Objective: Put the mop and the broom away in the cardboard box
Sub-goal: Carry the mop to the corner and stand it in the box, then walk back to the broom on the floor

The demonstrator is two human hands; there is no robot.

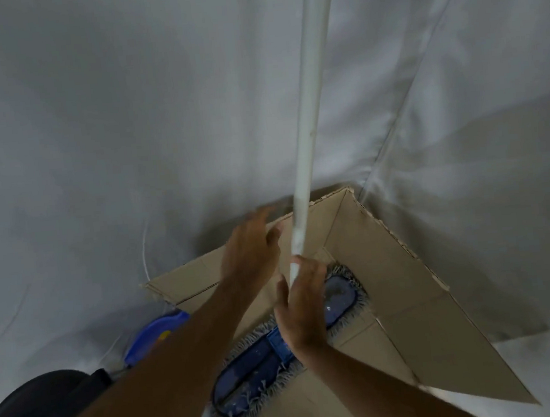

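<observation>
The mop's flat blue head [247, 367] with grey fringe lies on the bottom of the open cardboard box [403, 283]. Its long white pole [311, 105] rises upright out of the top of the frame. My right hand [304, 309] is wrapped around the pole low down, just above the mop head. My left hand [253, 246] hovers beside the pole on its left, fingers spread and blurred, not gripping it. The broom is not clearly in view.
White sheeting [93, 124] covers the wall and floor around the box. A blue plastic object with a yellow mark [155, 335] lies on the floor left of the box, partly behind my left forearm. A dark rounded object [35, 405] sits at the bottom left.
</observation>
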